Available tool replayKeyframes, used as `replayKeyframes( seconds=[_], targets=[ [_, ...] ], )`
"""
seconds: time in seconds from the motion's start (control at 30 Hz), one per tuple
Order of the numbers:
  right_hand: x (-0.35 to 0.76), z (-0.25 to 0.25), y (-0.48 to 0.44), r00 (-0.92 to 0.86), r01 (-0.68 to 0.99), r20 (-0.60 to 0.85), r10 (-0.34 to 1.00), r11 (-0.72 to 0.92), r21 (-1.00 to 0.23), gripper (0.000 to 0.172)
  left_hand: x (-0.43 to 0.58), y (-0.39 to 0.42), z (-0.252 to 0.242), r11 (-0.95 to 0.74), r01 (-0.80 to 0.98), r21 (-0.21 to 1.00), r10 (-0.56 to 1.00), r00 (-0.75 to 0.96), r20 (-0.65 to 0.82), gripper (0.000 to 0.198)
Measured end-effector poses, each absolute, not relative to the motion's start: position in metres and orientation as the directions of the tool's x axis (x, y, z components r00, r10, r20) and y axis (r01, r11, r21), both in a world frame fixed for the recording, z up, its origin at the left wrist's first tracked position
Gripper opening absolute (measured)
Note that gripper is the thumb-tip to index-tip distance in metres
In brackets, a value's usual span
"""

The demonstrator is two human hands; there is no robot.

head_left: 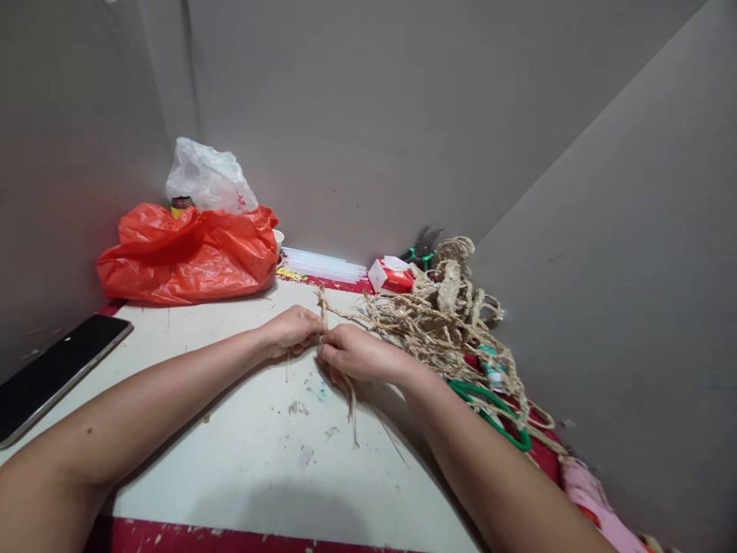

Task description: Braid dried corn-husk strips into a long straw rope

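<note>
My left hand (292,330) and my right hand (355,355) meet at the middle of the white tabletop (253,445), both pinched on thin tan straw strands (323,311). Loose strand ends (352,407) hang below my right hand onto the table. The strands run right into a tangled heap of braided straw rope (446,315) by the right wall.
A red plastic bag (187,253) and a white bag (208,180) sit at the back left. A dark phone (54,372) lies at the left edge. A small red-and-white box (390,275), pliers (423,247) and green-handled scissors (495,411) lie near the heap.
</note>
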State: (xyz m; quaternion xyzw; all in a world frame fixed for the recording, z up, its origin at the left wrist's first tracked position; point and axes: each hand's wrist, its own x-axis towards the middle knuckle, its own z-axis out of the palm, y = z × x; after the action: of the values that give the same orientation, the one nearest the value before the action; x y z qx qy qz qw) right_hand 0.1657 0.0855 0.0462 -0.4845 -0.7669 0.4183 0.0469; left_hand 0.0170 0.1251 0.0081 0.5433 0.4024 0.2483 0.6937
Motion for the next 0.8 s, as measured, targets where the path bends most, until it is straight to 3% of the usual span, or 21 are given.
replayKeyframes(
  seconds=[0.1,0.2,0.27,0.37,0.47,0.63,0.8],
  targets=[
    [0.181,0.06,0.089,-0.59,0.665,-0.391,0.706,0.151,-0.732,0.026,0.014,0.127,0.009,0.316,0.062,0.947,0.754,0.589,-0.291,0.018],
    [0.193,0.057,0.102,-0.364,0.643,-0.185,0.913,0.102,-0.759,0.033,0.012,0.13,0.01,0.348,0.043,0.936,0.733,0.61,-0.301,0.013],
    [0.193,0.045,0.111,-0.213,0.597,-0.065,0.975,0.077,-0.798,0.034,0.011,0.13,0.011,0.356,0.037,0.934,0.729,0.615,-0.302,0.013],
    [0.185,0.025,0.117,-0.287,0.393,-0.212,0.934,-0.087,-0.915,0.033,0.012,0.128,0.013,0.352,0.037,0.935,0.72,0.627,-0.296,0.014],
    [0.177,0.017,0.115,-0.439,0.215,-0.373,0.817,-0.308,-0.927,0.033,0.012,0.127,0.015,0.332,0.04,0.943,0.724,0.63,-0.281,0.015],
    [0.183,0.022,0.117,-0.445,0.304,-0.464,0.766,-0.358,-0.883,0.035,0.01,0.126,0.019,0.241,0.127,0.962,0.702,0.661,-0.264,0.019],
    [0.19,0.016,0.124,-0.541,0.305,-0.52,0.661,-0.422,-0.854,0.04,0.01,0.129,0.018,0.01,0.295,0.956,0.755,0.625,-0.201,0.023]
  ],
)
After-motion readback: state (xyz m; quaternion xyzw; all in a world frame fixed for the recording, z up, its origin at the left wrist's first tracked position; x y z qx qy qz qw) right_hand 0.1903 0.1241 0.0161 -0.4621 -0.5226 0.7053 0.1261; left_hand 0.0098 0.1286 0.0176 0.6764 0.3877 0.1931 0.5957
